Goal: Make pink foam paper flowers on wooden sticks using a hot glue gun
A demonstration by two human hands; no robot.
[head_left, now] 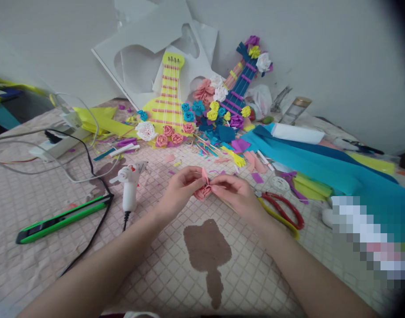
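Observation:
Both my hands meet over the middle of the patterned cloth and pinch one small pink foam flower. My left hand holds its left side with curled fingers. From the right, my right hand presses on its petals with thumb and fingertips. A pink strip of the flower sticks up between my fingers.
A white glue gun lies left of my hands, with a green flat tool and a power strip further left. Red-handled pliers lie right of my right hand. Two foam guitars, yellow and blue, stand behind, beside blue foam sheets.

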